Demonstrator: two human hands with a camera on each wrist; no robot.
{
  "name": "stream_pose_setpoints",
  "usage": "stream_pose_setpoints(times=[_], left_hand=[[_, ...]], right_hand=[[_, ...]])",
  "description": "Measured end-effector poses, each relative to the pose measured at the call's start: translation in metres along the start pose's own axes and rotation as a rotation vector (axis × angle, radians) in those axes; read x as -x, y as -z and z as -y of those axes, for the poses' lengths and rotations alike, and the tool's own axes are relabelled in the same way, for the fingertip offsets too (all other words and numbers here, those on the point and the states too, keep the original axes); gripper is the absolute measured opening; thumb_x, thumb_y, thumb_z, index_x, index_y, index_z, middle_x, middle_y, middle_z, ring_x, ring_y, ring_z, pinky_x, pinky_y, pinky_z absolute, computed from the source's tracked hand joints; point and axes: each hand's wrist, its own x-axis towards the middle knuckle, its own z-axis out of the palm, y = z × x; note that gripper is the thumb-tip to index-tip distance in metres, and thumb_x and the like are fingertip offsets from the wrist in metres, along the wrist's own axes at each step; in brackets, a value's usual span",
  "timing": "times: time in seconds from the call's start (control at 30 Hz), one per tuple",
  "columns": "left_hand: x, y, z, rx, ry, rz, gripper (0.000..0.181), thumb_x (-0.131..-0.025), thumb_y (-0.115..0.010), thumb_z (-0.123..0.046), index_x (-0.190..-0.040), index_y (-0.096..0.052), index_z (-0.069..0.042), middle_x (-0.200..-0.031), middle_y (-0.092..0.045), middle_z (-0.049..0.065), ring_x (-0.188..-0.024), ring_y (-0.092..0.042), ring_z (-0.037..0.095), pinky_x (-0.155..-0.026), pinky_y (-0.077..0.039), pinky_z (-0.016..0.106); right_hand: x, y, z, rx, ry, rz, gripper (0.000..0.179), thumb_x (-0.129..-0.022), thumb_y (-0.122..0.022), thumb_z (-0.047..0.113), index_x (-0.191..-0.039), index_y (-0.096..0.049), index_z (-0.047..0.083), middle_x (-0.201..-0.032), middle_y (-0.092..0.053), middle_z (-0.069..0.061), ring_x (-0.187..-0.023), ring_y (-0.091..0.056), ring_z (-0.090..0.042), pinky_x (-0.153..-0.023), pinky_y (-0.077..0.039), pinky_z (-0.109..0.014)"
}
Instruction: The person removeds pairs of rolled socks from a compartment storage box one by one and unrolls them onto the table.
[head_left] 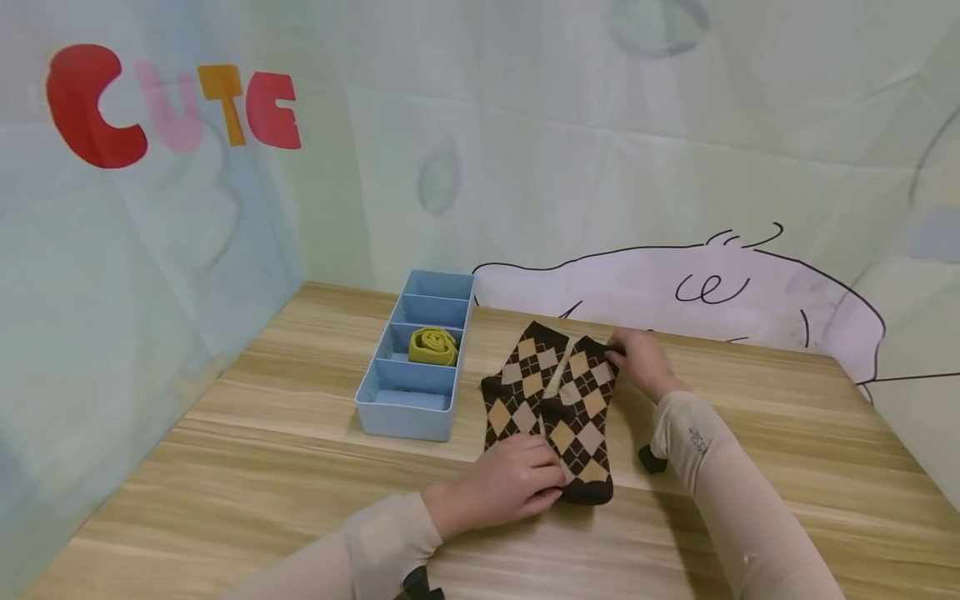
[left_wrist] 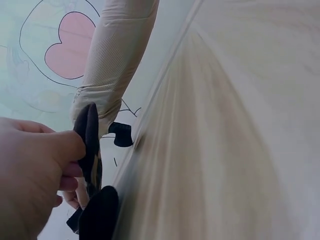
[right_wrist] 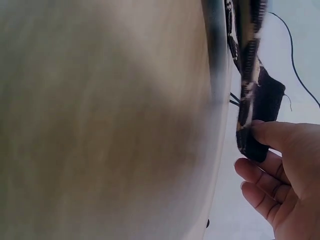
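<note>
Socks (head_left: 577,417) lie between the left hand (head_left: 501,482), pinching a toe (left_wrist: 89,130), and the right hand (head_left: 647,364), pinching a cuff (right_wrist: 268,102). Beyond the left hand, a four-section blue tray (head_left: 405,423) holds a yellow-green roll (head_left: 432,347); farther left, the wall (head_left: 180,275) reads "CUTE" (head_left: 223,82).

On the near left, the person's left hand (left_wrist: 30,170) pinches the edge of a dark sock (left_wrist: 89,142) between thumb and fingers, a tan patch showing lower on the fabric; a second dark rounded end (left_wrist: 100,215) sits just beside it; farther off, a beige sleeve (left_wrist: 117,50) with a black block (left_wrist: 121,135) at its cuff leads to the right hand (left_wrist: 81,192), mostly hidden; a pink heart (left_wrist: 71,45) marks the far wall (left_wrist: 30,95); a wood-grained table (left_wrist: 210,150) fills the right, its surface blurred.
</note>
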Motion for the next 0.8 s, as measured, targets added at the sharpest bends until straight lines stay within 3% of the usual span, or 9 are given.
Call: stream_pose_setpoints(times=[0.2,0.5,0.8], left_hand=[[0.0005,-0.0032,-0.0002,-0.015,0.002,0.043,0.009,-0.084,-0.07,-0.027,-0.091,-0.071,-0.021,-0.09,-0.069,-0.009,-0.09,-0.062,0.005,-0.085,-0.048,0.018],[0.0023,-0.0071,-0.0021,-0.023,0.008,0.17,0.009,-0.087,-0.067,-0.032,-0.092,-0.069,-0.024,-0.091,-0.067,-0.012,-0.09,-0.06,0.004,-0.083,-0.046,0.018],[0.0035,-0.0078,-0.0019,0.012,0.026,0.214,0.009,-0.087,-0.067,-0.031,-0.093,-0.069,-0.024,-0.092,-0.066,-0.012,-0.09,-0.058,0.004,-0.082,-0.044,0.017]], right_hand=[[-0.0038,-0.0027,0.0002,0.029,-0.014,0.044,0.014,-0.09,-0.065,0.011,-0.098,-0.067,0.001,-0.097,-0.071,-0.017,-0.087,-0.066,-0.031,-0.082,-0.053,-0.047],[-0.0072,-0.0056,0.0038,0.058,-0.018,0.102,0.014,-0.09,-0.064,0.014,-0.098,-0.068,0.003,-0.096,-0.071,-0.015,-0.086,-0.066,-0.028,-0.082,-0.053,-0.045],[-0.0078,-0.0066,0.0015,0.063,-0.006,0.113,0.015,-0.09,-0.065,0.014,-0.097,-0.067,0.001,-0.093,-0.071,-0.016,-0.082,-0.065,-0.027,-0.079,-0.053,-0.044]])
